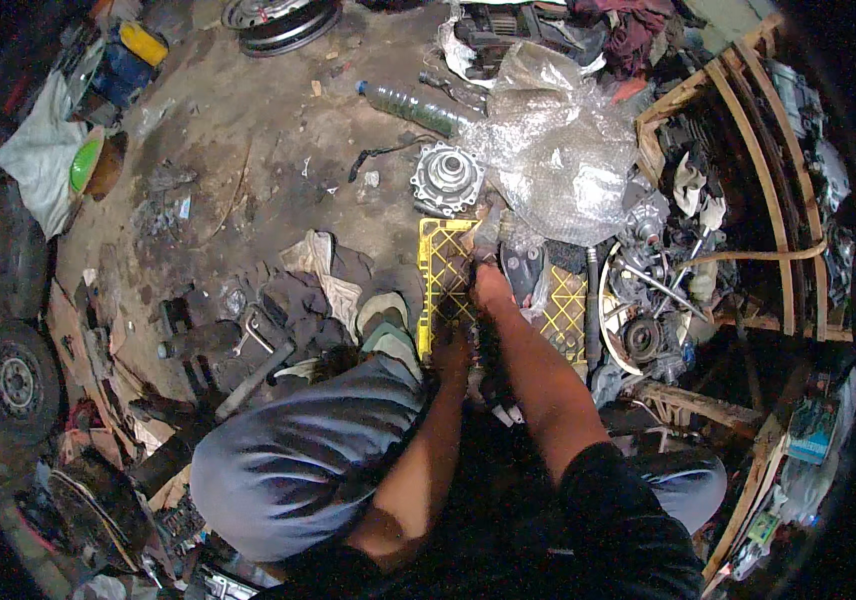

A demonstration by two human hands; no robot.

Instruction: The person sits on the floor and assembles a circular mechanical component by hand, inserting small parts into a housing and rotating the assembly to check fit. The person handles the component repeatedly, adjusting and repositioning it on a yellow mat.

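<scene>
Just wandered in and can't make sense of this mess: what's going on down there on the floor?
A person crouches on a dirty workshop floor, both hands down in a yellow plastic crate. The right hand and the left hand are on a dark, greasy part inside it; what it is, I cannot tell. Just beyond lie a round metal housing, bubble wrap and a plastic bottle.

place: vehicle repair workshop | signs: oily dirt floor (248, 130) | wheel (8, 380) | engine parts (448, 178) | wrenches (253, 335)
</scene>
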